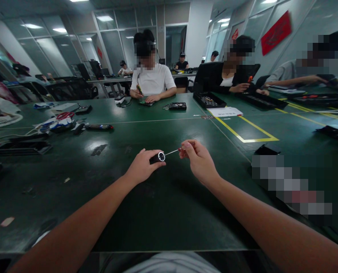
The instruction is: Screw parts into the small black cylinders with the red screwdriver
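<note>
My left hand is wrapped round a short black cylinder with a bright silver ring at its right-facing end. Its exact kind I cannot make out. In my right hand is a screwdriver with a reddish handle, mostly covered by my fingers. The thin metal shaft points left, and its tip is at the ringed end of the cylinder. Whether the tip sits inside the opening or only touches the rim I cannot tell. Both hands are held above the green table.
Red-handled scissors lie among clutter at the left, near a dark pen-like tool. A black parts tray and white paper are farther back. Yellow tape marks the right side. Co-workers sit across the table.
</note>
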Motion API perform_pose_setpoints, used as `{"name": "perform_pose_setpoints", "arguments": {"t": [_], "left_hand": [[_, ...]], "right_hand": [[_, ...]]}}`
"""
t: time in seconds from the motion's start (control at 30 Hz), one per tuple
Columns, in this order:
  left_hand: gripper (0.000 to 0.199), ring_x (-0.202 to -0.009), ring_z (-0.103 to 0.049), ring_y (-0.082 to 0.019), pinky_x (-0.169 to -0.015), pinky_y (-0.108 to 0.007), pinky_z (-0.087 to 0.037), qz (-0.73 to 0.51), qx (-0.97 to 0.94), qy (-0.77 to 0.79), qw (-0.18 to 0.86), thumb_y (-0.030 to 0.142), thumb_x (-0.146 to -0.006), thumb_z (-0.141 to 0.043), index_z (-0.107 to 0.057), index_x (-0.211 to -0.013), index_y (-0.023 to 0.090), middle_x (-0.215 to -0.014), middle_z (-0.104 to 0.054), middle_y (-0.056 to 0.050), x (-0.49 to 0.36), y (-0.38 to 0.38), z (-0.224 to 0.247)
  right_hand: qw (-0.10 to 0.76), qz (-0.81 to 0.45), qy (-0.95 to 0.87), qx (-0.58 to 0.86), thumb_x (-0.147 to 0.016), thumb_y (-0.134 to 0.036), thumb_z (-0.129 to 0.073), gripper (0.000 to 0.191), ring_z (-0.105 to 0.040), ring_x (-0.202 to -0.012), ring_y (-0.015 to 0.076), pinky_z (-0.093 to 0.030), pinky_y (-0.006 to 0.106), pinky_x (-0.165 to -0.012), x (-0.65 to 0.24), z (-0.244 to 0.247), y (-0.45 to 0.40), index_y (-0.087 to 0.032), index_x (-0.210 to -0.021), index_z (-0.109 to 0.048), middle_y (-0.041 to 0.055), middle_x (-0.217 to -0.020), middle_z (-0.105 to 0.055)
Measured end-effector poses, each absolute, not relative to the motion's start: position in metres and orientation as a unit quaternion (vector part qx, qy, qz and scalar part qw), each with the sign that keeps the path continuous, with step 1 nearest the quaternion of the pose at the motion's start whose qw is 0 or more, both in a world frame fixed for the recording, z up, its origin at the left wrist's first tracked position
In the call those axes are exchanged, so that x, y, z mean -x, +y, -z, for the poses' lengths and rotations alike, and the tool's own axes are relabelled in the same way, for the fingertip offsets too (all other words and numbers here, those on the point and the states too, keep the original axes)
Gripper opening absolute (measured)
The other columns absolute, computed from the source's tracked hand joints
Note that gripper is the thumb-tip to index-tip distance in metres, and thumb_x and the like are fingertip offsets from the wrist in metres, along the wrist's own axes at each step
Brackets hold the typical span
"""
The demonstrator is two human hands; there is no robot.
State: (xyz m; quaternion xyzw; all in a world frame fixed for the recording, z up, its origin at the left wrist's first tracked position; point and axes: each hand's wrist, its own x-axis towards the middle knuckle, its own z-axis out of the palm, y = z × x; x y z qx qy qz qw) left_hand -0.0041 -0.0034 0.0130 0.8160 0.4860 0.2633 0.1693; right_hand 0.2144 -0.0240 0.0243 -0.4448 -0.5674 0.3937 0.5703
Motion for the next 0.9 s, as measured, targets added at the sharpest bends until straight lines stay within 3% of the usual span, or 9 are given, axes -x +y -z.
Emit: {"name": "perform_pose_setpoints", "arguments": {"t": [0.17,0.37,0.53,0.7,0.9], "left_hand": [[0.041,-0.112,-0.065,-0.027,-0.119,-0.058,-0.029,-0.274,-0.809,0.493,0.166,0.045,-0.087,-0.073,-0.068,-0.123,0.027,-0.121,-0.072,-0.003,0.006,-0.003,-0.012],[0.04,-0.111,-0.065,-0.026,-0.119,-0.058,-0.027,-0.275,-0.81,0.487,0.176,0.042,-0.086,-0.075,-0.067,-0.123,0.028,-0.12,-0.073,-0.002,0.007,-0.003,-0.011],[0.039,-0.11,-0.065,-0.026,-0.117,-0.058,-0.031,-0.283,-0.807,0.492,0.163,0.043,-0.086,-0.074,-0.068,-0.123,0.029,-0.12,-0.073,-0.001,0.01,-0.001,-0.009],[0.038,-0.107,-0.066,-0.027,-0.114,-0.056,-0.034,-0.293,-0.807,0.49,0.15,0.044,-0.086,-0.074,-0.069,-0.121,0.029,-0.117,-0.073,-0.002,0.012,0.001,-0.008],[0.039,-0.109,-0.065,-0.026,-0.116,-0.057,-0.03,-0.282,-0.809,0.487,0.168,0.041,-0.085,-0.076,-0.069,-0.122,0.029,-0.118,-0.073,-0.002,0.008,-0.002,-0.01]], "right_hand": [[0.551,-0.365,-0.617,0.427,-0.097,-0.043,-0.054,0.023,-0.065,-0.075,0.0168,-0.053,0.034,-0.075,-0.213,-0.028,-0.031,-0.021,-0.1,-0.061,0.0021,-0.082,-0.068],[0.53,-0.304,-0.622,0.49,-0.1,-0.053,-0.044,0.042,-0.057,-0.063,0.0155,-0.044,0.03,-0.059,-0.216,-0.031,-0.035,-0.021,-0.094,-0.07,0.0015,-0.071,-0.062],[0.532,-0.305,-0.621,0.488,-0.098,-0.042,-0.051,0.028,-0.057,-0.066,0.0163,-0.045,0.03,-0.061,-0.215,-0.031,-0.036,-0.021,-0.107,-0.065,0.0013,-0.077,-0.064],[0.53,-0.325,-0.633,0.461,-0.099,-0.037,-0.049,0.022,-0.06,-0.076,0.0171,-0.046,0.03,-0.067,-0.215,-0.027,-0.037,-0.022,-0.108,-0.064,0.0028,-0.088,-0.066],[0.517,-0.293,-0.652,0.471,-0.102,-0.05,-0.043,0.037,-0.053,-0.06,0.0144,-0.043,0.03,-0.06,-0.214,-0.031,-0.039,-0.023,-0.099,-0.069,0.0002,-0.073,-0.061]]}}
